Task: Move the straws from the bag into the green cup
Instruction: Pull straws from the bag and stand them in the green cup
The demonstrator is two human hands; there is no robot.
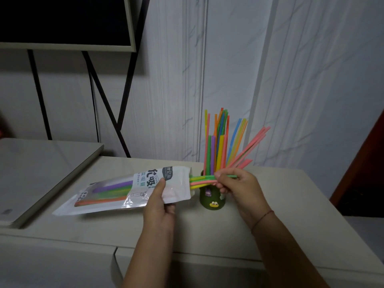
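Left hand (159,205) grips bag (124,191); right hand (241,185) pinches straws (202,180).

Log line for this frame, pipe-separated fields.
left hand: holds bag | right hand: pinches straws at bag mouth | green cup: upright, holds many straws | bag: straws inside

Dim, even indoor light, soft shadows, slight overall softness, and wide-angle bending at the edges.
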